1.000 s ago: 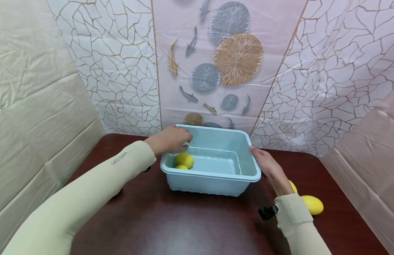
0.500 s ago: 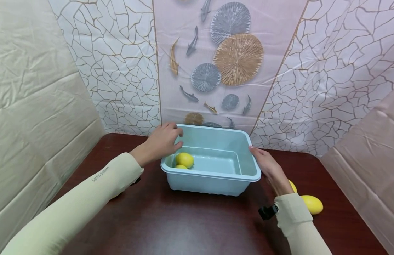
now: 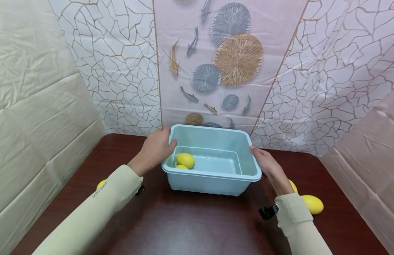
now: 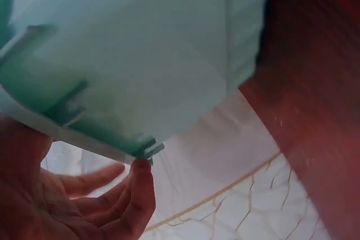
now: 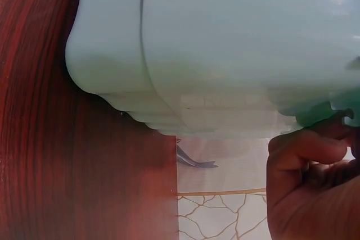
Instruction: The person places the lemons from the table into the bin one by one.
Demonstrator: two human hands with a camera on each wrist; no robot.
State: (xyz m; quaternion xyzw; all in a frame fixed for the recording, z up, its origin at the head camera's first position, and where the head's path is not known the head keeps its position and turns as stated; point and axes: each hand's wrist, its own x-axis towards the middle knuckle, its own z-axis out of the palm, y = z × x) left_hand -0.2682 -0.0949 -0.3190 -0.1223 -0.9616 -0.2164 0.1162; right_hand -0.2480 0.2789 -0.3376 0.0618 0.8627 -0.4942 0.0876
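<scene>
A pale blue plastic basin (image 3: 203, 185) stands on the table in the head view. Two lemons lie inside its near left corner: one yellow lemon (image 3: 185, 160) shows well, while a second lemon (image 3: 181, 166) is partly hidden by the front rim. My left hand (image 3: 154, 148) holds the left rim, thumb on the inner side. From the left wrist, its curled fingers (image 4: 140, 189) show under the rim, one tip touching it. My right hand (image 3: 267, 163) grips the right rim; the right wrist view shows its bent fingers (image 5: 306, 153) tucked beneath the rim.
On the dark red wooden table (image 3: 184, 226), another lemon (image 3: 101, 184) peeks out behind the left sleeve. To the right lie a lemon (image 3: 312, 204) and one more lemon (image 3: 293, 185), both partly covered by the right arm. A patterned cloth (image 3: 133, 71) hangs behind the table.
My left hand has come out of the basin's left side, moving left and down to its left rim. The lemon by the left sleeve has come into view. The right hand keeps its place.
</scene>
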